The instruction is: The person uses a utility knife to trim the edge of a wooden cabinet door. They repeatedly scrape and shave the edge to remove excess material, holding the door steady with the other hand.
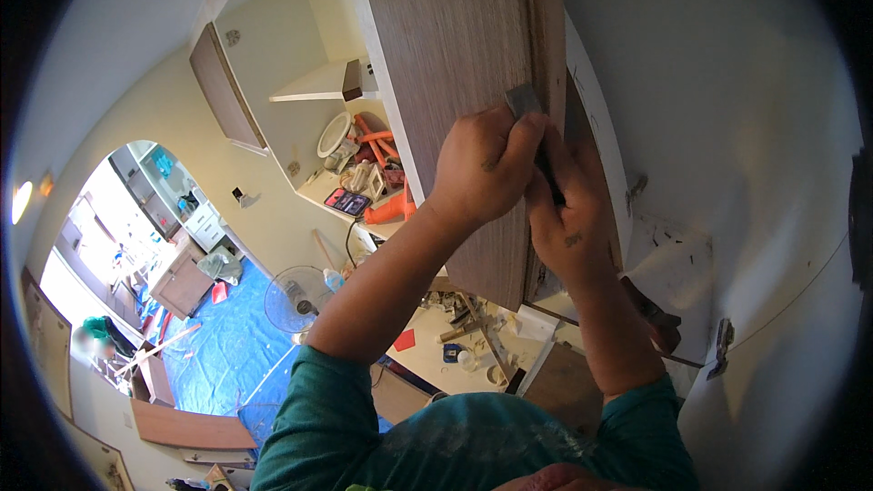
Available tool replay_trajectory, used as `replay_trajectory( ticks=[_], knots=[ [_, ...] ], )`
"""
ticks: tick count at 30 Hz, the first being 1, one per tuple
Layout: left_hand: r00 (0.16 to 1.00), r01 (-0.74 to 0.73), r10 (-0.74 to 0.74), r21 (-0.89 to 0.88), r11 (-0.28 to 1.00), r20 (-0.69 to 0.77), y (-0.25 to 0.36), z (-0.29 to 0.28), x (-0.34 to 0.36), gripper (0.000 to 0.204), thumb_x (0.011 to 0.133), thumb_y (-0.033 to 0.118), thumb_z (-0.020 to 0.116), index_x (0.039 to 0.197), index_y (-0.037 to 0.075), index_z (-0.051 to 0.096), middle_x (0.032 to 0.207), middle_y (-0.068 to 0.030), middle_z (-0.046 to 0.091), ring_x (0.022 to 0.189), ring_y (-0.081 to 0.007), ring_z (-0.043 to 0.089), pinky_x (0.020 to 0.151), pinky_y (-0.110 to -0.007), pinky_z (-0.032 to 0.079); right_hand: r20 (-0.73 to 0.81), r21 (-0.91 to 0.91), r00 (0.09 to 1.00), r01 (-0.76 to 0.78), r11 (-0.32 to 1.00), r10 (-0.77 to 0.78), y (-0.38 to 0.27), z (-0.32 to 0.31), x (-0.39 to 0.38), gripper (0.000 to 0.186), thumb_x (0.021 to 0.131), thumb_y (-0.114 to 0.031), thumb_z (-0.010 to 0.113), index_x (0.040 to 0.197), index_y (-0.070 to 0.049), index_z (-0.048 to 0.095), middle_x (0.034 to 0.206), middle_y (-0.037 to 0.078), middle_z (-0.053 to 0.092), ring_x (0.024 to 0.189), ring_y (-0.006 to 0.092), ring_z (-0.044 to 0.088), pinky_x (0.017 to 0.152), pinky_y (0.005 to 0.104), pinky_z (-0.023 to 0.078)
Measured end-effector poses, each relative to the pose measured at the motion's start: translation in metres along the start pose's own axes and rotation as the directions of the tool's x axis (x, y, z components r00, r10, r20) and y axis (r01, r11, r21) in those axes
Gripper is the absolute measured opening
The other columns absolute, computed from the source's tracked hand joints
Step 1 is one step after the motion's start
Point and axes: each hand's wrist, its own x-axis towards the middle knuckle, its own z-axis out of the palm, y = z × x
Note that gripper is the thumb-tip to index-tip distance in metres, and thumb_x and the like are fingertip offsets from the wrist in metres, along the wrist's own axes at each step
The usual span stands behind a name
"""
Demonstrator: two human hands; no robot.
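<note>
Both hands are up at the edge of a brown wood-grain cabinet panel (446,27). My left hand (477,159) is closed around a flat grey tool (522,100), perhaps a scraper or file. Its square end pokes out above my fingers and lies against the panel near its long right edge. My right hand (573,205) grips the tool's darker lower part from the other side, with the thumb and fingers close together. Much of the tool is hidden by my hands, so its exact kind does not show.
Left of the panel, an open cabinet holds orange pipes (391,209), a white round container (335,135) and a lit phone (347,201). Below stand a fan (298,298) and a cluttered worktop (491,373). Blue sheeting (214,345) covers the floor; another person (98,332) is far left.
</note>
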Motion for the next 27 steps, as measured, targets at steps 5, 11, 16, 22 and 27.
replay_trajectory(
  ticks=[5, 11, 16, 22, 27],
  knots=[
    [0.998, -0.055, 0.058, 0.102, 0.993, -0.03, -0.007, 0.002, 0.007, 0.04, 0.095, 0.028, 0.055, 0.071, -0.004, 0.06, 0.067, -0.0254, 0.061, 0.066, -0.0437, 0.065, 0.062, -0.049, 0.051, -0.08, -0.003, 0.995, 0.058, 0.998, -0.058, 0.004, 0.008, 0.005, 0.045, 0.094, -0.006, 0.062, 0.137, 0.005, 0.053, 0.095, 0.016, 0.058, 0.079, 0.0252, 0.064, 0.067, 0.0346, 0.052],
    [0.982, -0.179, 0.186, 0.173, 0.969, -0.023, -0.007, 0.004, 0.012, 0.036, 0.094, 0.025, 0.056, 0.07, -0.002, 0.059, 0.068, -0.0248, 0.061, 0.065, -0.0434, 0.064, 0.06, -0.048, 0.051, -0.112, -0.002, 0.992, 0.051, 0.999, -0.05, 0.005, 0.008, 0.008, 0.042, 0.092, -0.002, 0.062, 0.133, 0.005, 0.057, 0.091, 0.015, 0.059, 0.076, 0.024, 0.064, 0.065, 0.033, 0.052],
    [0.981, -0.188, 0.195, 0.232, 0.954, -0.007, -0.006, 0.002, 0.014, 0.03, 0.094, 0.021, 0.055, 0.073, 0.0, 0.062, 0.069, -0.0233, 0.062, 0.065, -0.043, 0.064, 0.059, -0.048, 0.051, -0.113, 0.045, 0.994, -0.007, 0.999, 0.012, 0.005, 0.011, 0.007, 0.041, 0.091, -0.002, 0.063, 0.132, 0.006, 0.058, 0.091, 0.016, 0.059, 0.077, 0.0241, 0.065, 0.066, 0.0327, 0.052],
    [0.969, -0.229, 0.243, 0.239, 0.943, -0.03, -0.002, 0.002, 0.016, 0.028, 0.094, 0.019, 0.055, 0.074, 0.001, 0.063, 0.068, -0.0211, 0.061, 0.063, -0.0412, 0.064, 0.057, -0.048, 0.051, -0.182, 0.107, 0.983, 0.021, 0.994, -0.002, 0.011, 0.021, 0.008, 0.043, 0.091, -0.002, 0.064, 0.133, 0.005, 0.058, 0.091, 0.015, 0.059, 0.076, 0.0232, 0.064, 0.063, 0.0323, 0.051],
    [0.931, -0.334, 0.364, 0.38, 0.862, -0.008, 0.0, -0.002, 0.022, 0.025, 0.094, 0.018, 0.056, 0.076, 0.003, 0.064, 0.07, -0.0179, 0.062, 0.062, -0.0391, 0.064, 0.056, -0.047, 0.051, -0.195, 0.071, 0.981, 0.012, 0.997, 0.002, 0.013, 0.024, 0.012, 0.044, 0.091, -0.002, 0.064, 0.133, 0.004, 0.058, 0.09, 0.014, 0.058, 0.073, 0.0226, 0.063, 0.06, 0.0316, 0.05]
  ],
)
